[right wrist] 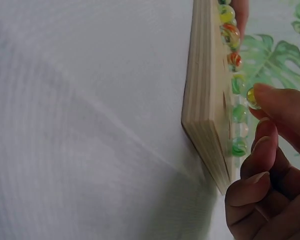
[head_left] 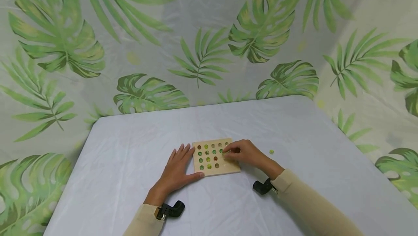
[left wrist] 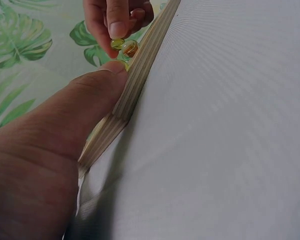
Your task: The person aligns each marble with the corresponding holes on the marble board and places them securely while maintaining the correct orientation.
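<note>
A light wooden board (head_left: 226,169) with rows of round hollows lies on the table, many of them filled with glass marbles in green, yellow, orange and clear tones. On its left side my left hand (head_left: 177,170) rests with fingers spread, the thumb touching the near left corner. Over the right part of the board, my right hand (head_left: 246,152) pinches a yellow-green marble (right wrist: 251,98) between thumb and index finger. In the right wrist view this marble is held just off the board's face, beside green marbles (right wrist: 239,114). My right hand hides some hollows.
One loose yellow-green marble (head_left: 271,151) lies on the white tablecloth (head_left: 147,134) to the right of the board. A leaf-patterned curtain (head_left: 209,40) hangs behind the table. Black wrist cameras (head_left: 174,209) are strapped to both wrists.
</note>
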Available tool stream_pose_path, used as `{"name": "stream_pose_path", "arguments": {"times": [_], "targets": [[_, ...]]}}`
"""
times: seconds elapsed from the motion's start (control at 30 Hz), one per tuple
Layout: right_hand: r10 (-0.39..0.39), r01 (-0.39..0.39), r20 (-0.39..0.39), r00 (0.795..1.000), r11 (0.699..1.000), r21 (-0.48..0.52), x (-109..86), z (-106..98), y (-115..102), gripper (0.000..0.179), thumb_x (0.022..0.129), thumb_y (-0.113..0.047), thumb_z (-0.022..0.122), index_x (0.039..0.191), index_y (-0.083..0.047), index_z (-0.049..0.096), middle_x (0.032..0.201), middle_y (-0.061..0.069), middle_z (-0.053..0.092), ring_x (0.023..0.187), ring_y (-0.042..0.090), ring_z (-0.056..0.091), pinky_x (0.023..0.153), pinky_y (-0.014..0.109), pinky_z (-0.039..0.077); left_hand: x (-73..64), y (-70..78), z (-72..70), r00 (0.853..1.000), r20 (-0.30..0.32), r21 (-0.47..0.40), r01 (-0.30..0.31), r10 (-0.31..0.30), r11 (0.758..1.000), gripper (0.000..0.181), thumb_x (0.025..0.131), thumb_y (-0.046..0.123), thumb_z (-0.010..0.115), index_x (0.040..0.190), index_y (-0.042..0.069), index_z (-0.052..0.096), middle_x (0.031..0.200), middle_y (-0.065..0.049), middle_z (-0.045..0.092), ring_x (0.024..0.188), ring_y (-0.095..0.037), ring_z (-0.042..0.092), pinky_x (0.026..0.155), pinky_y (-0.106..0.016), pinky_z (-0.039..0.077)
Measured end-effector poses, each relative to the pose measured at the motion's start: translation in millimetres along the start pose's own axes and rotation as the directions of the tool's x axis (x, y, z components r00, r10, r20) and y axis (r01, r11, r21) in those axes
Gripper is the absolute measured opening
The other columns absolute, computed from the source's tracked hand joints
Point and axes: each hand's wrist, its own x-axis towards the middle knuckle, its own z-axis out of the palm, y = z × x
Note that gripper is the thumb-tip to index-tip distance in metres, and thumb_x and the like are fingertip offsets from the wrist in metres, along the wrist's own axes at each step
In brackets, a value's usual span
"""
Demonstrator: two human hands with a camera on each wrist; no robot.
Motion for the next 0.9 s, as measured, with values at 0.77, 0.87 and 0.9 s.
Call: {"name": "stream_pose_path", "arguments": {"times": [0.77,0.87,0.9], "targets": [[0.049,-0.049,0.027,0.998,0.999,0.003,2.3,7.2,-1.5,0.015,0.086,-0.023,0.075,0.098,-0.016,0.077,0.079,-0.009,0.067,0.061,0.008,0.049,0.052,0.02,0.043,0.5,0.3,0.2,1.0,0.001,0.013,0.002,-0.002,1.0,0.098,0.079,0.069,0.061,0.153,0.012,0.03,0.158,-0.008,0.025,0.148,-0.026,0.012,0.119,-0.044,0.005],[0.049,-0.049,0.022,0.999,0.999,-0.004,1.6,7.5,-1.3,0.015,0.086,-0.024,0.075,0.098,-0.016,0.077,0.079,-0.01,0.066,0.061,0.007,0.05,0.053,0.02,0.044,0.3,0.2,0.4,1.0,0.002,0.014,0.0,0.0,1.0,0.098,0.079,0.07,0.061,0.152,0.012,0.03,0.158,-0.008,0.025,0.147,-0.026,0.012,0.119,-0.045,0.005],[0.048,-0.048,0.021,0.999,0.999,-0.003,1.4,7.7,-1.2,0.014,0.086,-0.024,0.075,0.098,-0.016,0.077,0.079,-0.01,0.066,0.061,0.007,0.05,0.053,0.02,0.044,0.2,0.1,0.4,1.0,0.002,0.016,0.0,0.0,1.0,0.098,0.079,0.07,0.061,0.152,0.012,0.03,0.158,-0.008,0.025,0.147,-0.026,0.012,0.119,-0.045,0.005]]}}
